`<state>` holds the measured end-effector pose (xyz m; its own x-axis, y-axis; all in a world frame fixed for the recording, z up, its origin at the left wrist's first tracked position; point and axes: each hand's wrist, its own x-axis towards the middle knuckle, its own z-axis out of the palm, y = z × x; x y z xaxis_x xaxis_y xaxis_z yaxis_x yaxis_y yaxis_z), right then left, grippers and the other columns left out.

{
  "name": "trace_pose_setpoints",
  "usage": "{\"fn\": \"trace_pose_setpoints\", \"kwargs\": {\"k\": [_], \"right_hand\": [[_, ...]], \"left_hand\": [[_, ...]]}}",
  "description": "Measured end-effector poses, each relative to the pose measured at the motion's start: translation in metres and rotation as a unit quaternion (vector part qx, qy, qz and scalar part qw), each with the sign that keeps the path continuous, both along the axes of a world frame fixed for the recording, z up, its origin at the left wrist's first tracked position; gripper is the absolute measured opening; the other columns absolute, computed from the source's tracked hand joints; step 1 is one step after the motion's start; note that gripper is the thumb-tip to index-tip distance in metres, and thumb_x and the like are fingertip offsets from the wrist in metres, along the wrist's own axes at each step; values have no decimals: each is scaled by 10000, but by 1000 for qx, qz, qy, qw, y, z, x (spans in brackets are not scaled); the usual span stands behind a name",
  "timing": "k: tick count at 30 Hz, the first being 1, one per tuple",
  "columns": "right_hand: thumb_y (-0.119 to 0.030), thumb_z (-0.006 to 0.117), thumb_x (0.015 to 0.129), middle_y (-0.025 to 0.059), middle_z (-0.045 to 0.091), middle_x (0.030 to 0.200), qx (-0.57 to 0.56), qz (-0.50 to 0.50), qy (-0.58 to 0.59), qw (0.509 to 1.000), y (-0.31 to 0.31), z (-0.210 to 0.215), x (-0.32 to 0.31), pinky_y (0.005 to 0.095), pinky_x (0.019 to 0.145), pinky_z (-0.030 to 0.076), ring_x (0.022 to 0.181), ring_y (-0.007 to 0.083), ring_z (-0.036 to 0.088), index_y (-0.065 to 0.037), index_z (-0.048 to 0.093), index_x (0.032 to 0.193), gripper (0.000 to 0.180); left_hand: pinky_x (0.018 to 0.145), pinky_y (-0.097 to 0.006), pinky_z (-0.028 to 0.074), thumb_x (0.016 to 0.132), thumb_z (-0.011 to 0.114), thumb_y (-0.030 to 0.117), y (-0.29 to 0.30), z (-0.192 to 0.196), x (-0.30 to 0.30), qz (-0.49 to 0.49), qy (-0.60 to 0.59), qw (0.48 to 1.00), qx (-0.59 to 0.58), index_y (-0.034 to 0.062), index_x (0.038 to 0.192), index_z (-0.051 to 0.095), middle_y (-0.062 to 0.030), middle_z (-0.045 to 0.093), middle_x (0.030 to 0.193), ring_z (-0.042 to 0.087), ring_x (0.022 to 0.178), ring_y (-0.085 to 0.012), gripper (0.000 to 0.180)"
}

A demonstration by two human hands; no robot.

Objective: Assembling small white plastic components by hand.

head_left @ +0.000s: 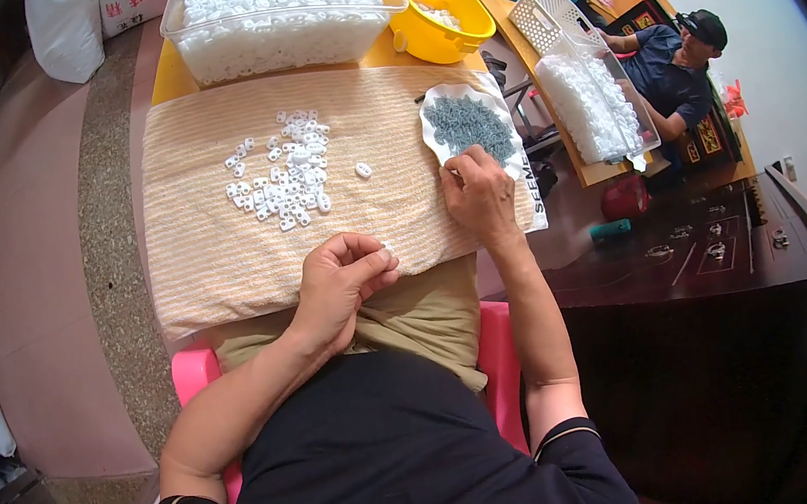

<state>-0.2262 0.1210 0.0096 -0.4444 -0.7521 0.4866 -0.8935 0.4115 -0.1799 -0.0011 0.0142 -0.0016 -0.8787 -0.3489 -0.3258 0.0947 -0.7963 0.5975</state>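
Above my lap, at the near edge of a striped towel [214,265], my left hand [341,278] pinches a small white plastic piece [387,247] between thumb and fingertips. My right hand [480,192] is over the near rim of a white scalloped dish [432,133], its fingers bent together; whatever they hold is hidden. Many tiny grey-blue parts [471,125] fill the dish. Loose white plastic pieces with small dark holes [290,187] lie scattered on the towel's left half. One single white piece [363,169] rests apart, between that pile and the dish.
Behind the towel stand a clear tub [277,46] heaped with white pieces and a yellow basin [443,41]. At right, a person in a dark cap [673,63] sits by another table with a clear bin of white pieces [593,113] and a white basket [546,21].
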Motion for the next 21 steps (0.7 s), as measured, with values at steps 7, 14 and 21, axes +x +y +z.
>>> {"fn": "trace_pose_setpoints", "kwargs": {"k": [7, 14, 21], "right_hand": [[-43, 663, 772, 107, 619, 837, -89, 9, -82, 993, 1, 5, 6, 354, 574, 494, 642, 266, 617, -44, 625, 811, 55], [5, 652, 824, 36, 636, 786, -220, 46, -338, 914, 16, -6, 3, 217, 583, 491, 681, 85, 607, 10, 621, 852, 42], [15, 613, 877, 47, 644, 847, -199, 64, -461, 862, 16, -4, 12, 232, 682, 535, 732, 113, 641, 46, 628, 953, 83]], "left_hand": [[712, -266, 560, 870, 624, 5, -1, 1, 0, 2, -7, 1000, -1, 9, 915, 581, -93, 649, 846, 647, 756, -155, 63], [711, -263, 556, 872, 617, 2, 0, 1, 0, 0, 4, 1000, -3, 12, 918, 578, -91, 645, 845, 643, 757, -152, 61], [717, -265, 557, 877, 615, 3, 0, 2, 0, 1, -10, 1000, 5, 9, 925, 576, -89, 645, 850, 642, 757, -152, 63]]}}
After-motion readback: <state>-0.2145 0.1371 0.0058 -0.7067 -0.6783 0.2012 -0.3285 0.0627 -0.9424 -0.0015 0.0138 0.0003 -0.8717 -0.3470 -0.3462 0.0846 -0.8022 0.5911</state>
